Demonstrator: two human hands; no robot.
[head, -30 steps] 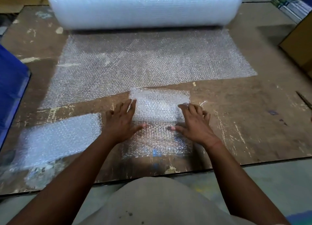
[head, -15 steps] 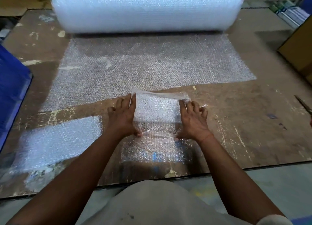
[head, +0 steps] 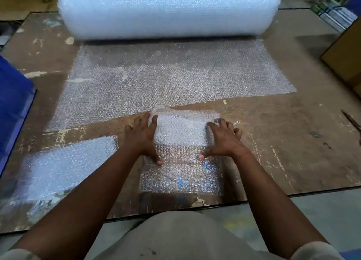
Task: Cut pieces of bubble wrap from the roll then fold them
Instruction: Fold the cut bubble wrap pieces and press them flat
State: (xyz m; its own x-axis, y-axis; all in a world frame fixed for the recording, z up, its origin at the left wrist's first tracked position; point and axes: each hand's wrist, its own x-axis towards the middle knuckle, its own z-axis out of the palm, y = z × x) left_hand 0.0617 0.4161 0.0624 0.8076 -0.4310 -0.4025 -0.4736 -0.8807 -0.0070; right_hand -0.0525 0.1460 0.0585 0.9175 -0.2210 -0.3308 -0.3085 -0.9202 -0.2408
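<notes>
The left hand [head: 141,134] and the right hand [head: 224,138] lie apart, one at each side of a cut piece of bubble wrap [head: 181,152] that sits on a worn brown board [head: 273,142]. Each hand grips a side edge of the folded-over far part of the piece, fingers over the top layer and thumb reaching inward along the near edge of the fold. The folded part looks white and thick; the near part lies flat in a single layer, with blue marks on the board showing through it.

Just left of the left forearm, a second folded piece [head: 64,168] rests flat on the board, apart from the one being held. Beyond the hands, the unrolled sheet [head: 172,78] spreads across the board, its cut edge just past the fingertips. It runs back to the large roll [head: 168,9] lying across the far end of the board.

At the right edge of the board lies a slim dark tool [head: 351,121], too cut off by the frame to tell what it is. A blue container [head: 13,107] stands at the left edge; its contents cannot be seen. A brown cardboard box [head: 345,52] sits at the far right, also with nothing visible inside. Beyond it is a stack of printed packs [head: 332,13], too blurred to read any writing. The person's light-coloured garment [head: 175,238] fills the bottom of the view.
</notes>
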